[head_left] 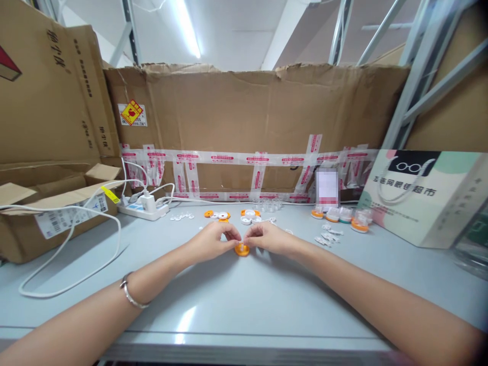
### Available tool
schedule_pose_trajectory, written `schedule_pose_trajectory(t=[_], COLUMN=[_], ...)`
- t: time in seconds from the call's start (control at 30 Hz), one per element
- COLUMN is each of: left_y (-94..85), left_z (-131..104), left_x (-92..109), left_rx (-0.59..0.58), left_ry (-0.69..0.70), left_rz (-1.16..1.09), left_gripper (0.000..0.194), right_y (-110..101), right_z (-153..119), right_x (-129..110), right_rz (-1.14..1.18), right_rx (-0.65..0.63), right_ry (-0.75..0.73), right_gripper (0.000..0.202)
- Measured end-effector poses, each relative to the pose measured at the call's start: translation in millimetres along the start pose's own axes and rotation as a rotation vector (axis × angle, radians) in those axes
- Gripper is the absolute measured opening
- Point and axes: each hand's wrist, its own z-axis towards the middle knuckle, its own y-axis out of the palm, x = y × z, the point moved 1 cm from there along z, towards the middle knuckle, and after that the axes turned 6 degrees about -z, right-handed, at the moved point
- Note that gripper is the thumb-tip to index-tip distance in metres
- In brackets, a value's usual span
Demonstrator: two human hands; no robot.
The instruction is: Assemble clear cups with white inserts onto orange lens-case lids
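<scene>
An orange round cap (242,250) lies on the grey table in front of me. My left hand (219,240) and my right hand (269,237) meet right over it, each with thumb and forefinger pinched. Between the fingertips, inside the cap, a small whitish part (241,244) shows; its exact kind is too small to tell. Just behind my hands are more orange caps with white rings (250,214), and to their left a cluster of orange and white pieces (218,215).
Small clear pieces (182,216) lie at the left, clear cups (270,205) at the back. Assembled clear-topped containers (359,222) and small packets (328,236) are at the right, beside a paper bag (423,198). A power strip (143,208), white cable and cardboard box (57,208) occupy the left.
</scene>
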Motion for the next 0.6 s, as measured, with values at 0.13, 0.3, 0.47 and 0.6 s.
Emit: schedule_pose_trajectory(t=[0.13, 0.3, 0.47, 0.6], left_y=[-0.2, 1.1, 3.0, 6.5], left_z=[-0.4, -1.0, -0.9, -1.6], left_x=[-4.6, -5.2, -5.3, -6.6], left_rx=[0.005, -0.019, -0.029, -0.039], left_ry=[0.009, 0.020, 0.016, 0.034], left_rz=[0.030, 0.058, 0.088, 0.092], left_gripper=[0.015, 0.015, 0.015, 0.016], right_y=[1.2, 2.5, 4.3, 7.1], right_z=[0.1, -0.3, 1.7, 3.6], right_x=[-1.1, -1.2, 1.8, 6.6], right_rz=[-0.006, -0.015, -0.041, -0.052], right_rx=[-0.028, -0.040, -0.045, -0.042], right_ry=[0.012, 0.004, -0.003, -0.002], right_gripper=[0.013, 0.013, 0.012, 0.011])
